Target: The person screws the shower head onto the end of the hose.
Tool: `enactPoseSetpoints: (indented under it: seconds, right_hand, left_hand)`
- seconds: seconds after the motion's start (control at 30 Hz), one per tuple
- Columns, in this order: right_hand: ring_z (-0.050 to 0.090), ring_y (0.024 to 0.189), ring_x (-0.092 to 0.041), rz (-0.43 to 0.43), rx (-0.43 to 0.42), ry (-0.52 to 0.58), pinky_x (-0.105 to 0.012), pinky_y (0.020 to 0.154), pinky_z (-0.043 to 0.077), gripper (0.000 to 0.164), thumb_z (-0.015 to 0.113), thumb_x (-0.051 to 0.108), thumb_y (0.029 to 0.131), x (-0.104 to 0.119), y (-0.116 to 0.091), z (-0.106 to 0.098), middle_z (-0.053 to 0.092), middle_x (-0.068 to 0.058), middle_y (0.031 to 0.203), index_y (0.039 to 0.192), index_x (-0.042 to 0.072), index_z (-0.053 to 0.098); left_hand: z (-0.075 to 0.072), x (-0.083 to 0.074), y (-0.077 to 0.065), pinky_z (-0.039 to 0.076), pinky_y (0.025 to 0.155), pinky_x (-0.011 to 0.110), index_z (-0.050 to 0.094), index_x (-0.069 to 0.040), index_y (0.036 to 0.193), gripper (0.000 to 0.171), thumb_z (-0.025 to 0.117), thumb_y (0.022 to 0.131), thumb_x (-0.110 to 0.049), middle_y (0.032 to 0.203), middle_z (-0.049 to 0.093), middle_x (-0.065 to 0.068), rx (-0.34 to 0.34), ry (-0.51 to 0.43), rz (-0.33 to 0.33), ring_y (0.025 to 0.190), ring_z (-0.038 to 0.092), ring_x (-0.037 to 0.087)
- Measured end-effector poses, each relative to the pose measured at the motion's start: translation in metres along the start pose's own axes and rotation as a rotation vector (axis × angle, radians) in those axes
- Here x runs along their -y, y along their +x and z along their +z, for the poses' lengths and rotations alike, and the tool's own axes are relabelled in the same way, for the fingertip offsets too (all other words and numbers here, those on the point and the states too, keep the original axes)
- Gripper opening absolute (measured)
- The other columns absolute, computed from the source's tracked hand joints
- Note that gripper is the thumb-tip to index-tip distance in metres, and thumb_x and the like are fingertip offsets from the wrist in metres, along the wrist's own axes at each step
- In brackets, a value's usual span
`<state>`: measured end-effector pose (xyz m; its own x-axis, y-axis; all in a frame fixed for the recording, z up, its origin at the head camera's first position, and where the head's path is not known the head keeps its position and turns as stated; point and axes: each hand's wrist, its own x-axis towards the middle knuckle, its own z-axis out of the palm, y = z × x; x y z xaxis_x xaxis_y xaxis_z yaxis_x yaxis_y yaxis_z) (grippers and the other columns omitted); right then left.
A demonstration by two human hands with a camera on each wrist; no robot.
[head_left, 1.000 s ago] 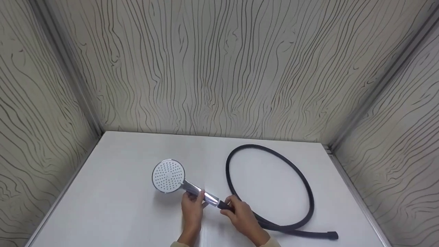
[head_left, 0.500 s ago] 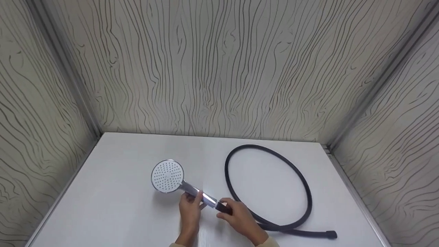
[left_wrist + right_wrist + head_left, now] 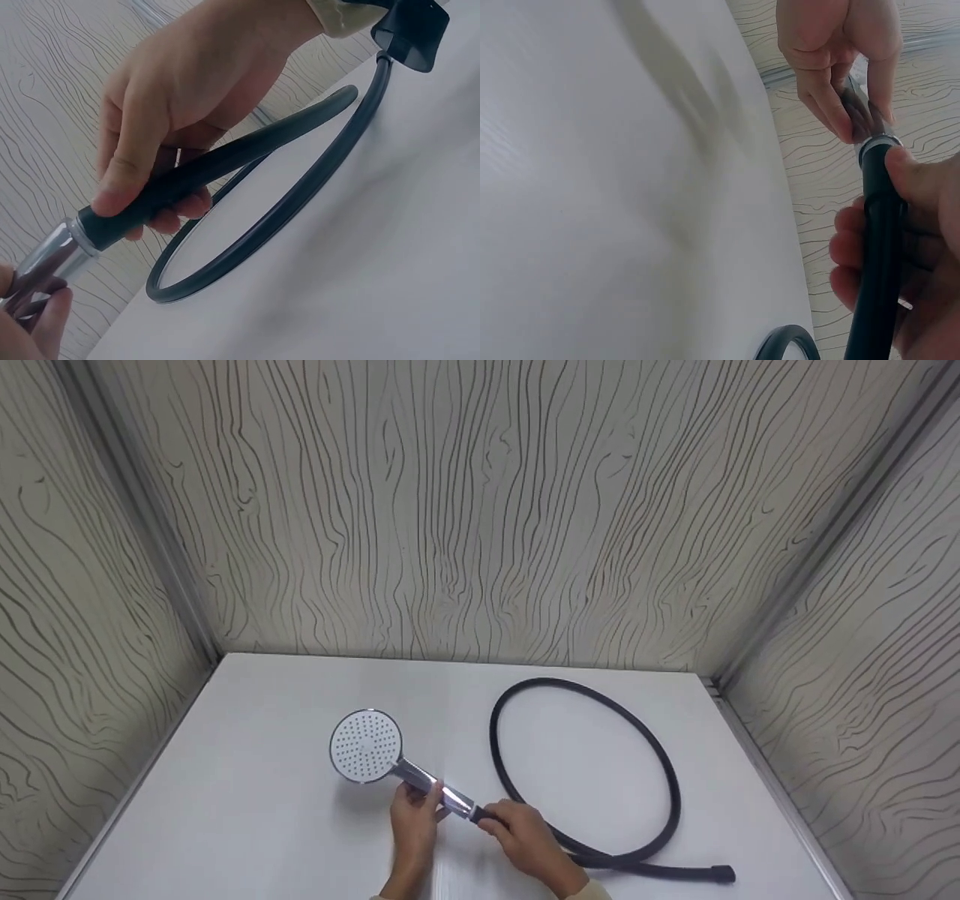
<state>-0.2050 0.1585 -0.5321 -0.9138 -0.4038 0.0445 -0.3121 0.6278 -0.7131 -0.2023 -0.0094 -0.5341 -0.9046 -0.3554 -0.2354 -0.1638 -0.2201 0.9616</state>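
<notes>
A chrome shower head (image 3: 366,746) with a round white nozzle face is held above the white table, its face toward the head camera. My left hand (image 3: 415,825) grips its shiny handle (image 3: 456,801), thumb on top. Against the handle's lower end sits the black end of a shower hose (image 3: 142,206). My right hand (image 3: 525,840) curls round that hose end, thumb laid along it just below the joint, as the right wrist view shows. Whether the two parts are threaded together cannot be seen.
The rest of the black hose (image 3: 670,769) lies in a large loop on the right of the table (image 3: 247,780). Its other end (image 3: 722,874) points right near the front. Wood-grain panels (image 3: 450,510) stand behind and at both sides.
The right hand's fingers have shifted their hold on the hose end and now wrap it more closely. The left hand and shower head stay nearly still.
</notes>
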Motion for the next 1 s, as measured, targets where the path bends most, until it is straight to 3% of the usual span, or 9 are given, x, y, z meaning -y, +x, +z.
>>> enactPoseSetpoints:
  seconds: [0.1, 0.23, 0.37, 0.57, 0.77, 0.87, 1.0]
  right_hand:
    - [0.045, 0.065, 0.002, 0.02, 0.078, 0.051, -0.013, 0.057, 0.043, 0.036, 0.052, 0.042, 0.098, -0.0002, 0.0017, -0.0035, 0.051, 0.012, 0.072, 0.091, 0.011, 0.069]
    - [0.049, 0.068, 0.001, 0.047, 0.095, 0.111, -0.014, 0.059, 0.046, 0.025, 0.06, 0.037, 0.095, 0.0003, 0.002, -0.0049, 0.056, 0.011, 0.076, 0.098, 0.014, 0.07]
    - [0.053, 0.069, -0.001, 0.09, 0.053, 0.135, -0.015, 0.06, 0.047, 0.023, 0.073, 0.027, 0.085, 0.0021, -0.0008, -0.0039, 0.063, 0.009, 0.08, 0.104, 0.018, 0.065]
    - [0.055, 0.07, -0.001, 0.09, -0.055, 0.122, -0.014, 0.06, 0.049, 0.025, 0.079, 0.021, 0.079, 0.0043, -0.0032, -0.0016, 0.067, 0.005, 0.082, 0.097, 0.015, 0.061]
    - [0.055, 0.069, 0.002, 0.045, -0.09, 0.088, -0.013, 0.059, 0.05, 0.017, 0.075, 0.021, 0.084, 0.0038, -0.0038, 0.0002, 0.068, 0.006, 0.082, 0.097, 0.015, 0.066]
    - [0.054, 0.067, 0.003, 0.02, -0.054, 0.084, -0.013, 0.057, 0.05, 0.014, 0.067, 0.029, 0.091, 0.0031, -0.0045, -0.0004, 0.069, 0.001, 0.081, 0.097, 0.016, 0.066]
    - [0.052, 0.063, 0.004, -0.005, 0.009, 0.103, -0.013, 0.054, 0.049, 0.024, 0.056, 0.036, 0.097, 0.0013, -0.0035, -0.002, 0.068, -0.008, 0.077, 0.093, 0.015, 0.067]
  left_hand:
    - [-0.0021, -0.0006, 0.0006, 0.063, 0.087, 0.035, 0.042, 0.01, 0.126, 0.038, 0.056, 0.099, -0.013, 0.117, 0.056, 0.026, 0.025, 0.007, -0.011, 0.105, 0.065, 0.031]
    - [-0.0025, -0.0003, 0.001, 0.063, 0.088, 0.034, 0.041, 0.009, 0.127, 0.038, 0.054, 0.099, -0.013, 0.118, 0.056, 0.025, 0.032, 0.02, -0.028, 0.106, 0.065, 0.031]
    - [-0.0012, 0.0001, 0.0003, 0.063, 0.088, 0.035, 0.038, 0.01, 0.129, 0.04, 0.053, 0.1, -0.013, 0.119, 0.054, 0.026, 0.027, 0.023, -0.047, 0.107, 0.064, 0.032]
    - [0.0005, 0.0005, -0.0014, 0.062, 0.09, 0.035, 0.036, 0.009, 0.131, 0.041, 0.052, 0.1, -0.014, 0.122, 0.052, 0.026, 0.031, 0.041, -0.056, 0.11, 0.063, 0.035]
    - [-0.0004, 0.0, -0.0024, 0.061, 0.092, 0.034, 0.034, 0.008, 0.132, 0.042, 0.05, 0.101, -0.015, 0.123, 0.051, 0.027, 0.054, 0.039, -0.049, 0.114, 0.061, 0.038]
    - [-0.0009, -0.0017, -0.003, 0.061, 0.093, 0.035, 0.036, 0.008, 0.131, 0.041, 0.05, 0.101, -0.015, 0.123, 0.052, 0.026, 0.058, 0.033, -0.04, 0.114, 0.061, 0.038]
    - [-0.0016, -0.0035, -0.003, 0.061, 0.093, 0.034, 0.036, 0.008, 0.131, 0.041, 0.051, 0.101, -0.016, 0.124, 0.052, 0.027, 0.067, 0.023, -0.026, 0.116, 0.061, 0.038]
